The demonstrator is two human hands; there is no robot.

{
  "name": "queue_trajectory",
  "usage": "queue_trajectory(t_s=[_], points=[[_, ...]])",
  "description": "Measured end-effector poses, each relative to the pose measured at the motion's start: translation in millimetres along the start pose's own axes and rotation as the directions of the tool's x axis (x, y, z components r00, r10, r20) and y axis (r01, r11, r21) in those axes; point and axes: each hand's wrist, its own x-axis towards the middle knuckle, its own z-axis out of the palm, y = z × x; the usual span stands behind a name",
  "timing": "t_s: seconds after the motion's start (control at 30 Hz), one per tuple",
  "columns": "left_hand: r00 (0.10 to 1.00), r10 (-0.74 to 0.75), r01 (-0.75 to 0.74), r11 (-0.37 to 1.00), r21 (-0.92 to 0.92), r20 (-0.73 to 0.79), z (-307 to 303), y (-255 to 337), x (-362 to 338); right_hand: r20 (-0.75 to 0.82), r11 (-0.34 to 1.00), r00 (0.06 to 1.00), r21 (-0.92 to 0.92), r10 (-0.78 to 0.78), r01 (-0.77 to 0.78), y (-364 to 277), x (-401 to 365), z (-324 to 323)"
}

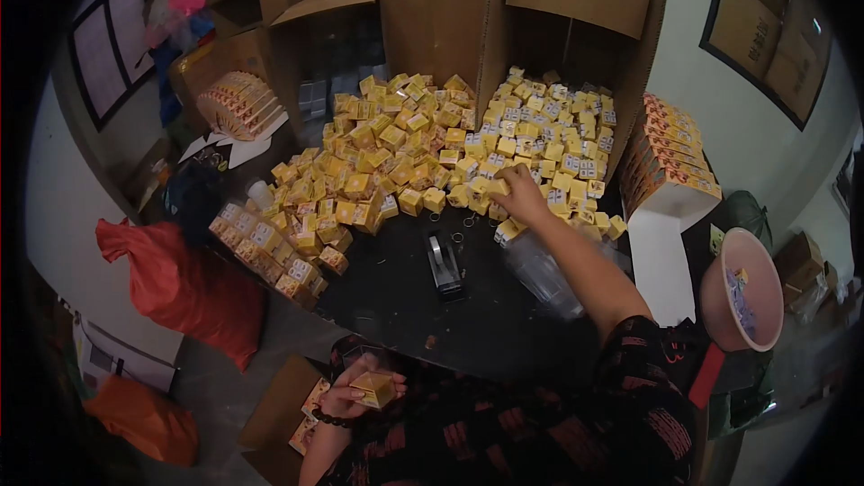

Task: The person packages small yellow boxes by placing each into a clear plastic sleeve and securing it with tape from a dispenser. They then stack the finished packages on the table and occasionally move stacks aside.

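Observation:
Near my lap, my left hand (355, 389) holds a small yellow box (374, 389) with its fingers around it; something clear shows just above. A dark beaded bracelet is on that wrist. My right hand (519, 193) reaches over the front of the pile of small yellow boxes (558, 139), its fingers bent down at a yellow box (497, 187). A second pile of yellow-orange boxes (391, 135) spreads to the left. Below my right forearm lie clear plastic pieces (544, 274). A black tape dispenser (444, 265) stands on the dark table (387, 283), with metal rings nearby.
Large open cartons (432, 13) stand behind the piles. Rows of boxes (265, 247) line the left table edge. Stacked printed cartons (666, 157) and a pink basin (742, 288) are at right. A red sack (184, 283) and an open carton (274, 405) sit below the table at left.

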Motion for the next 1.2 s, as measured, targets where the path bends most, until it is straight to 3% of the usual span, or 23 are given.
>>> queue_trajectory(t_s=[0.03, 0.07, 0.1, 0.13, 0.17, 0.2, 0.23, 0.27, 0.3, 0.33, 0.4, 0.53, 0.67, 0.73, 0.77, 0.83, 0.87, 0.93, 1.03, 1.2], points=[[1.000, -0.005, 0.005, 1.000, 0.001, 0.017, 9, 4, 6, 0.053, 0.949, 0.988, 0.274, 0.146, -0.155, -10, -7, 1], [0.995, 0.050, -0.038, 0.988, 0.148, -0.084, 18, 7, 14, 0.143, 0.802, 0.953, 0.516, 0.266, -0.301, -21, -17, 3], [0.977, 0.123, -0.067, 0.954, 0.293, -0.176, 28, 9, 22, 0.302, 0.525, 0.892, 0.726, 0.336, -0.444, -53, -33, -7], [0.979, 0.120, -0.070, 0.955, 0.287, -0.162, 39, 13, 32, 0.469, 0.177, 0.816, 0.820, 0.338, -0.545, -89, -54, -21], [0.932, 0.263, -0.005, 0.698, 0.716, -0.250, 51, 16, 42, 0.583, 0.000, 0.779, 0.801, 0.229, -0.599, -108, -73, -23], [0.869, 0.431, 0.132, 0.275, 0.952, -0.245, 58, 15, 50, 0.668, -0.168, 0.738, 0.742, 0.099, -0.649, -124, -93, -22], [0.876, 0.426, 0.114, 0.278, 0.954, -0.229, 61, 11, 56, 0.707, -0.198, 0.707, 0.696, 0.022, -0.690, -143, -111, -22], [0.845, 0.524, 0.107, 0.033, 0.994, -0.109, 64, 6, 62, 0.769, -0.209, 0.638, 0.629, 0.028, -0.749, -159, -127, -17], [0.808, 0.588, 0.115, -0.215, 0.970, 0.035, 67, 1, 68, 0.760, -0.220, 0.649, 0.634, 0.004, -0.741, -175, -140, -18], [0.815, 0.578, 0.098, -0.216, 0.971, 0.047, 69, -5, 71, 0.751, -0.233, 0.660, 0.637, -0.025, -0.735, -185, -149, -21], [0.786, 0.601, 0.107, -0.361, 0.926, 0.143, 71, -16, 69, 0.757, -0.281, 0.652, 0.618, -0.036, -0.734, -193, -157, -26], [0.769, 0.625, 0.149, -0.379, 0.913, 0.134, 71, -22, 58, 0.811, -0.375, 0.580, 0.515, -0.079, -0.771, -195, -166, -37], [0.788, 0.588, 0.131, -0.448, 0.884, 0.181, 76, -25, 50, 0.832, -0.318, 0.547, 0.496, -0.092, -0.808, -193, -169, -45], [0.803, 0.565, 0.126, -0.470, 0.874, 0.189, 79, -28, 49, 0.737, 0.138, 0.671, 0.659, 0.082, -0.740, -189, -175, -37], [0.809, 0.557, 0.124, -0.477, 0.870, 0.190, 78, -30, 50, 0.736, 0.135, 0.672, 0.660, 0.080, -0.739, -191, -178, -35], [0.816, 0.544, 0.120, -0.486, 0.866, 0.193, 78, -34, 51, 0.528, 0.553, 0.833, 0.650, 0.166, -0.522, -196, -183, -32], [0.827, 0.532, 0.113, -0.471, 0.875, 0.179, 79, -37, 51, 0.525, 0.551, 0.834, 0.651, 0.170, -0.522, -199, -185, -29], [0.840, 0.516, 0.103, -0.455, 0.884, 0.168, 74, -42, 52, 0.306, 0.712, 0.939, 0.623, 0.158, -0.323, -205, -189, -24], [0.860, 0.495, 0.067, -0.349, 0.935, 0.123, 61, -50, 56, 0.410, 0.719, 0.909, 0.612, 0.069, -0.331, -209, -190, -28], [0.790, 0.607, 0.085, -0.248, 0.965, 0.087, 70, -47, 60, 0.524, 0.645, 0.851, 0.642, 0.024, -0.414, -202, -186, -35]])
